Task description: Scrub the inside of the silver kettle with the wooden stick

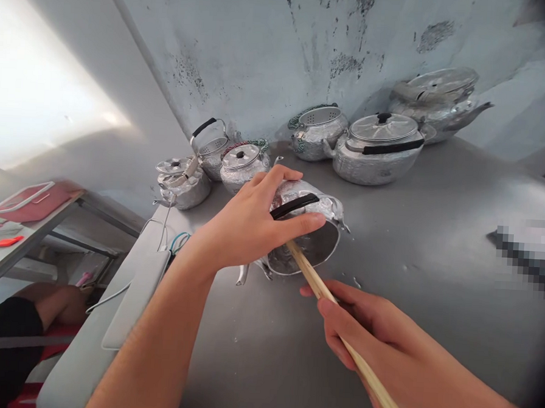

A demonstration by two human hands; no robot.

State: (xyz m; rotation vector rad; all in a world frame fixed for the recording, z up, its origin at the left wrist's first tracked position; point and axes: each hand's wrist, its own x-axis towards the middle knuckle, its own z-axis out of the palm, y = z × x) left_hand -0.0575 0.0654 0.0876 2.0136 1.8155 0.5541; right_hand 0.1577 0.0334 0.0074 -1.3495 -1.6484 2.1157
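Note:
A dented silver metal kettle [318, 246] lies tipped on the table, its round opening turned toward me and its lid off. Over its upper side lies my left hand [267, 219], gripping it with the thumb across the black-sleeved handle [295, 205]. My right hand [357, 327] is closed around a pale wooden stick [312, 280]. The stick's far end reaches into the kettle's mouth; its tip is hidden inside. The spout [242, 275] sticks out at the lower left of the kettle.
Several metal kettles, such as a lidded one [378, 155], stand along the stained wall [262, 57]. A white flat device [137, 300] with cables lies left on the grey table [246, 361]. A seated person's leg [52, 305] and a pink basket [32, 200] are further left. A pixelated object lies right.

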